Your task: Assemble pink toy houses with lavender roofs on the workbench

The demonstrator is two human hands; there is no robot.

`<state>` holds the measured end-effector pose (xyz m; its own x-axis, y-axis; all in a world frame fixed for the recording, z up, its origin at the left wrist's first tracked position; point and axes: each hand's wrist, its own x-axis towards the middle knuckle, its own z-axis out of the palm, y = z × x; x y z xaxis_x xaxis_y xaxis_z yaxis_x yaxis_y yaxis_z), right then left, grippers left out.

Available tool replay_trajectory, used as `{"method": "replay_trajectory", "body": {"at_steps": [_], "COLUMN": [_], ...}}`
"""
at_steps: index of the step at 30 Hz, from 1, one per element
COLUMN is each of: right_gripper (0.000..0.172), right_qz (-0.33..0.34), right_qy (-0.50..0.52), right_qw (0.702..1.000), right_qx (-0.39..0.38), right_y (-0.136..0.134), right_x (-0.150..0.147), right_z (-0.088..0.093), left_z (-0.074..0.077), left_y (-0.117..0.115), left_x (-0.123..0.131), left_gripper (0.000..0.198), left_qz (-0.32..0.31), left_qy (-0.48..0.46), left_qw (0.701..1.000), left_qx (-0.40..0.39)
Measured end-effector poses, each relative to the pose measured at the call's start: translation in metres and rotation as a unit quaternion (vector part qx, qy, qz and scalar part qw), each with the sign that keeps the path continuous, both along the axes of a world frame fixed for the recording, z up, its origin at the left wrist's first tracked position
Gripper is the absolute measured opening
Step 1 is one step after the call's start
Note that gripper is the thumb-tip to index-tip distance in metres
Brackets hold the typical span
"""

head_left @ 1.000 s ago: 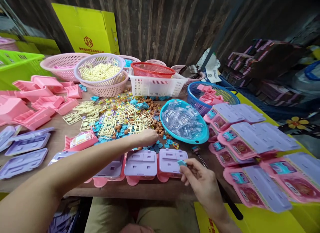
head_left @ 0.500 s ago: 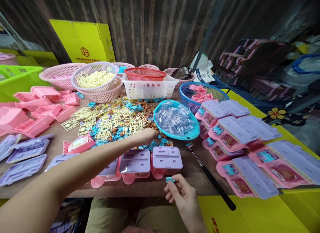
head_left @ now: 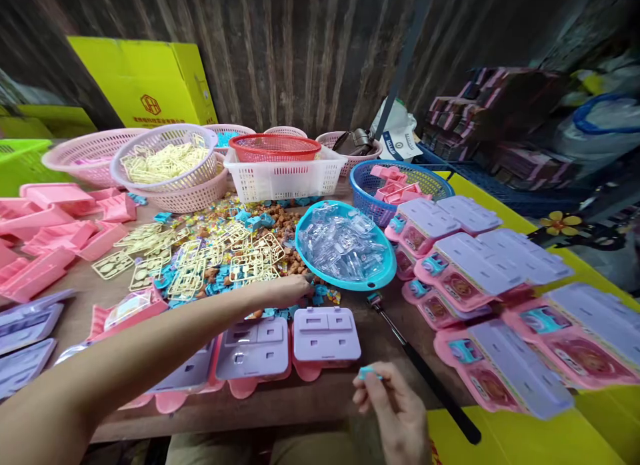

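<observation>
Teal little clip [head_left: 369,372] sits pinched between thumb and fingertips of the right hand [head_left: 395,412], lower middle of the frame, held up just in front of the table edge, probably so it's ready to fit. Left hand [head_left: 287,290] reaches to the loose parts pile [head_left: 220,252] mid-frame, fingers curled down onto the bits; can't tell if they've closed on anything. Lilac cases [head_left: 326,332] lie lined up close by, below that hand. Clear pieces fill the teal tray [head_left: 345,245]. Basket contents at the back are hard to make out.
</observation>
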<state>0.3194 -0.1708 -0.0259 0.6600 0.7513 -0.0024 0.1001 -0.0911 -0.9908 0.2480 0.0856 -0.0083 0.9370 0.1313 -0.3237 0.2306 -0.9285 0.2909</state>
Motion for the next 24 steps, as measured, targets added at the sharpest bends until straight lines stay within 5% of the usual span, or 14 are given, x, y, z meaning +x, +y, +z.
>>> {"method": "replay_trajectory", "body": {"at_steps": [7, 13, 19, 24], "right_gripper": [0.025, 0.023, 0.033, 0.032], "right_qz": [-0.070, 0.031, 0.260, 0.291], "right_qy": [-0.002, -0.129, -0.350, -0.399], "right_qw": [0.996, 0.990, 0.892, 0.845], "right_qx": [0.048, -0.050, -0.119, -0.203], "right_y": [0.011, 0.041, 0.090, 0.122], "right_x": [0.049, 0.074, 0.088, 0.086], "right_z": [0.002, -0.004, -0.006, -0.011], "left_z": [0.001, -0.004, 0.007, 0.009], "left_y": [0.001, 0.000, 0.009, 0.009], "left_x": [-0.002, 0.002, -0.002, -0.005], "left_gripper": [0.018, 0.013, 0.005, 0.015], "left_qz": [0.001, 0.030, 0.116, 0.183], "left_qy": [0.016, 0.018, -0.045, -0.090], "left_qw": [0.999, 0.997, 0.976, 0.935], "left_qx": [-0.029, -0.070, -0.178, -0.291]}}
